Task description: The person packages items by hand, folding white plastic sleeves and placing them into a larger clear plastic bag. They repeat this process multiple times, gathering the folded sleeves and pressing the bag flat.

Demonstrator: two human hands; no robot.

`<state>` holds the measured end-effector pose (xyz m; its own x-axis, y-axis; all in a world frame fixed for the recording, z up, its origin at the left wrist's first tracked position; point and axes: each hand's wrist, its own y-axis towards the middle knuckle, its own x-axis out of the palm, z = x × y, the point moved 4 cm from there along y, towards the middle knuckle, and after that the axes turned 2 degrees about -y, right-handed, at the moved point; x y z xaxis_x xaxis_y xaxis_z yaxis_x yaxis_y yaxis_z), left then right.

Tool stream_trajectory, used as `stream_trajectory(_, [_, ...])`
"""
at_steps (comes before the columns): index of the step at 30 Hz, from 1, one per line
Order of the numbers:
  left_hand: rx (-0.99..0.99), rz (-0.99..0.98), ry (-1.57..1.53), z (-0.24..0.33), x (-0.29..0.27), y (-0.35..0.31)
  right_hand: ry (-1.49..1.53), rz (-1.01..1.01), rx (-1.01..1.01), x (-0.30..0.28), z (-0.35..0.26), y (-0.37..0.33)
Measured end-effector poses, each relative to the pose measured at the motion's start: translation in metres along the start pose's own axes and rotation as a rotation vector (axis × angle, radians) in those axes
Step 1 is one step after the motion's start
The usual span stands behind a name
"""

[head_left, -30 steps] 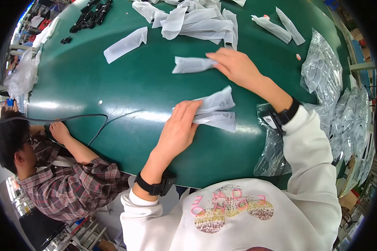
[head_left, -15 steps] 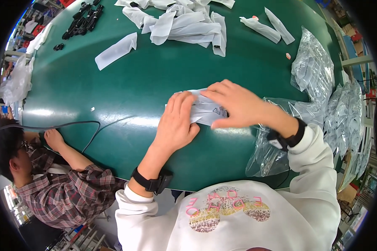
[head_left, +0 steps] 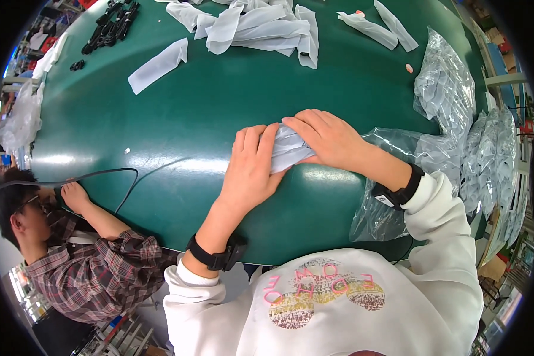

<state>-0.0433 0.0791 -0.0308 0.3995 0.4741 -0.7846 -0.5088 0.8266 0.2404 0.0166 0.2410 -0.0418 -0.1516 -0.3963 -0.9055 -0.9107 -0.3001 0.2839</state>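
Left hand (head_left: 252,169) and right hand (head_left: 326,139) both press flat on a small, crumpled, pale grey-white plastic pouch (head_left: 288,151) on the green tabletop (head_left: 190,124).

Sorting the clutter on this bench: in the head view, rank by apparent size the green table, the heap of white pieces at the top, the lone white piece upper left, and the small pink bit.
1. Green table
2. Heap of white pieces
3. Lone white piece
4. Small pink bit

The fisheye shrinks things near the rim, but these gaps are plain.
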Motion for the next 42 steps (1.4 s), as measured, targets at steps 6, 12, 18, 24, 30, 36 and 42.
stream_trajectory(6, [-0.017,0.045,0.022,0.000,0.007,-0.002,0.029,-0.009,0.005,0.001,0.009,0.007])
stream_trajectory(12, [0.027,0.079,0.141,0.009,0.012,-0.002,-0.130,0.179,0.247,-0.048,0.106,0.047])
stream_trajectory(18, [0.025,-0.003,0.077,0.016,0.016,-0.014,-0.488,0.190,0.028,-0.017,0.120,0.051])
stream_trajectory(24, [0.049,-0.099,0.015,0.029,0.025,-0.022,-0.096,-0.312,0.075,-0.016,0.048,0.036])
stream_trajectory(30, [0.075,-0.101,0.003,0.029,0.025,-0.019,0.000,0.077,0.061,-0.038,0.030,-0.008])
stream_trajectory(36, [0.103,-0.165,0.031,0.033,0.027,-0.013,-0.108,0.125,0.232,-0.021,0.049,-0.024])
stream_trajectory(42, [0.169,-0.091,0.160,0.035,0.015,0.001,0.417,-0.198,0.044,-0.019,0.041,-0.014])
